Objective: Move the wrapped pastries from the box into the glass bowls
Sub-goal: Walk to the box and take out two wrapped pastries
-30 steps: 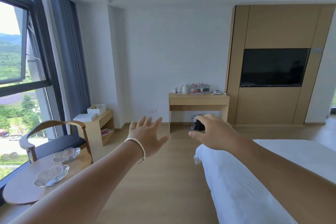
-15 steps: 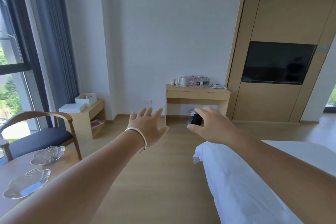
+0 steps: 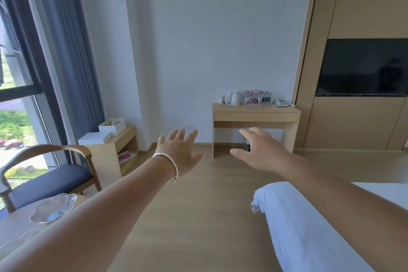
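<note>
Near left: round desk by the window; one glass bowl is seen standing on it, nothing seen in it; a second glass bowl is partly cut off by the forearm, contents not discernible. Near right: bed, white sheet. Mid: left hand, bracelet at the wrist, is held out over the floor, fingers spread wide and holding nothing; right hand is likewise extended, fingers loosely open; a dark object shows just beyond it, whether held cannot be told. Left mid: chair; side cabinet carrying an open white box, presumably the pastries' box, its lid laid beside it; contents too small to identify. Far: wall desk with kettle and bottles. Progress is judged nil: no pastry moved; every transfer remains.
</note>
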`<control>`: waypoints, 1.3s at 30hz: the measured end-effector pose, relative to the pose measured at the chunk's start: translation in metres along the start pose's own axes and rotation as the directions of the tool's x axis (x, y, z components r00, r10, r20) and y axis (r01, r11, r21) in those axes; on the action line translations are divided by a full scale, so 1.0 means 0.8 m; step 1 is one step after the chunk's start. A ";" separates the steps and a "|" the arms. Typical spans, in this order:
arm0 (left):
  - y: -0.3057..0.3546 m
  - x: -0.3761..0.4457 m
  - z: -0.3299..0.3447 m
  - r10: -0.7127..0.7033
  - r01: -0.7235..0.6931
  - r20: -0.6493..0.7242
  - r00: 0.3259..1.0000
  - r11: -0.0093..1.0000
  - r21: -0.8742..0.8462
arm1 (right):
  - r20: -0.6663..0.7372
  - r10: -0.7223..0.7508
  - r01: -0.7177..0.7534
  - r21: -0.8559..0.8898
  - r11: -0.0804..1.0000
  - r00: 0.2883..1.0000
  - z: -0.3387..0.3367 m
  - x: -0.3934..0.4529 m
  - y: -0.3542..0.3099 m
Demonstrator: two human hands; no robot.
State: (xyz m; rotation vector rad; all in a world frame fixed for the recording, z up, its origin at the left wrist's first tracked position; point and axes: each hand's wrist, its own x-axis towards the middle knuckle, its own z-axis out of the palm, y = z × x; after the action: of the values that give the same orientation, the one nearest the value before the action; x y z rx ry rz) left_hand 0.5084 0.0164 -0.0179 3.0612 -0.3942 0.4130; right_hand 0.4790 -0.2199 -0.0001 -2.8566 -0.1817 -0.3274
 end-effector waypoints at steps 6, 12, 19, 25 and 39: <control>0.024 0.123 0.027 -0.004 0.004 -0.011 1.000 1.000 -0.009 | 0.000 -0.020 0.020 -0.001 1.000 1.000 0.002 0.110 0.075; 0.040 0.229 0.067 0.015 -0.015 0.000 1.000 1.000 0.008 | 0.014 -0.011 0.011 -0.005 1.000 1.000 0.026 0.204 0.132; 0.031 0.351 0.124 0.022 -0.022 -0.028 0.999 1.000 0.005 | 0.011 -0.015 0.015 -0.018 1.000 1.000 0.059 0.316 0.178; -0.007 0.493 0.172 0.036 -0.037 -0.042 0.998 0.999 -0.020 | -0.012 0.003 -0.003 -0.021 1.000 1.000 0.087 0.456 0.202; -0.087 0.775 0.229 0.079 -0.079 -0.046 0.996 0.997 -0.002 | -0.005 0.039 -0.040 -0.050 0.998 0.999 0.133 0.727 0.228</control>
State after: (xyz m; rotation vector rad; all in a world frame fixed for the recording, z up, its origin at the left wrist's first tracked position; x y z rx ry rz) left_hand 1.1515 -0.0795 -0.0305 3.0335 -0.5153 0.4837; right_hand 1.0906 -0.3112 -0.0062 -2.9049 -0.1178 -0.3338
